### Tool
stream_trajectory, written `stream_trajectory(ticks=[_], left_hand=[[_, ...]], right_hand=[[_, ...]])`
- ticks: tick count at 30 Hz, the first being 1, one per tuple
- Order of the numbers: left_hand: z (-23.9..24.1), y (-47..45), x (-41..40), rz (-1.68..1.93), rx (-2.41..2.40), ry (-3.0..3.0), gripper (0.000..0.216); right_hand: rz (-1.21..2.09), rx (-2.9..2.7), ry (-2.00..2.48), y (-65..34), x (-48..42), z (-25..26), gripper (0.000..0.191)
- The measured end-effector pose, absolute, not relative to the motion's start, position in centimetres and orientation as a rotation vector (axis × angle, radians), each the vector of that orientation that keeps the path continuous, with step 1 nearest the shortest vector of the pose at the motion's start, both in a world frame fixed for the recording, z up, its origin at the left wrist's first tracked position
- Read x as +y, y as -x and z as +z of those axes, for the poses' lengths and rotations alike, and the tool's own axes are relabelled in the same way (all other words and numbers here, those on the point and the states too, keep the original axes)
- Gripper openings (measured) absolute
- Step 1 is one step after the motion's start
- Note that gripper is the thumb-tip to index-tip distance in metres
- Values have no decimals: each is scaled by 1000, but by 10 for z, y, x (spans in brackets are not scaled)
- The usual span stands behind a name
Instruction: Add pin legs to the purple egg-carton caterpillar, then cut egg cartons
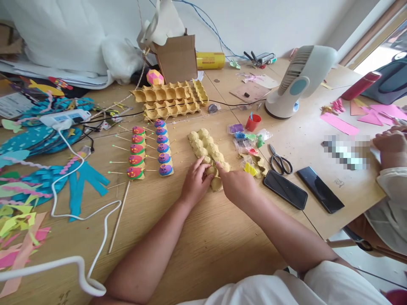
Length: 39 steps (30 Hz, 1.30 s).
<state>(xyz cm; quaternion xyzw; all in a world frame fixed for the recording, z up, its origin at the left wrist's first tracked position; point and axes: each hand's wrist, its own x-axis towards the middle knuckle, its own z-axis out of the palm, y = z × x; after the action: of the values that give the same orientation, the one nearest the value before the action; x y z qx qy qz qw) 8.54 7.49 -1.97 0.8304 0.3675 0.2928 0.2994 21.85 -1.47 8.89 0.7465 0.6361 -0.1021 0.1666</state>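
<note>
A two-row piece of egg carton (203, 140) lies with its bumps up on the table between my hands. My left hand (194, 182) is closed on its near left side, thumb and fingers around a cup. From the right, my right hand (238, 184) grips the near end; its index finger presses on the carton while its other fingers are curled and partly hidden. To the left stand two painted carton strips, one red and green (137, 148), one purple and blue (163, 148), with pin-like sticks poking out.
Scissors (280, 160), two phones (285, 189), a red cup (253, 123) and small clay packets (239, 135) lie right. Uncut egg cartons (168, 99) and a white fan (299, 80) stand behind. A white cable (57, 186) crosses the left. Another person's hand (391, 144) is at far right.
</note>
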Motion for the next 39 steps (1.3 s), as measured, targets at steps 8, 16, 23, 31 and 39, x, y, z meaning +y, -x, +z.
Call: stream_trajectory(ticks=[8,16,23,31,39], left_hand=[[-19,-85,76,781,953,-2210,24],[-19,-85,75,777,954,-2206,24],[-19,-85,76,764,961,-2205,24],[-19,-85,75,770,957,-2207,23],[-19,-84,75,777,953,-2220,24]], right_hand=[[-316,1793,-2142,-213,-20,91,75],[-328,1789,-2121,-216,-21,91,76],[-326,1786,-2148,-217,-15,88,75],[-349,1787,-2134,-218,-13,92,75],[-340,1744,-2100,-218,-28,98,76]])
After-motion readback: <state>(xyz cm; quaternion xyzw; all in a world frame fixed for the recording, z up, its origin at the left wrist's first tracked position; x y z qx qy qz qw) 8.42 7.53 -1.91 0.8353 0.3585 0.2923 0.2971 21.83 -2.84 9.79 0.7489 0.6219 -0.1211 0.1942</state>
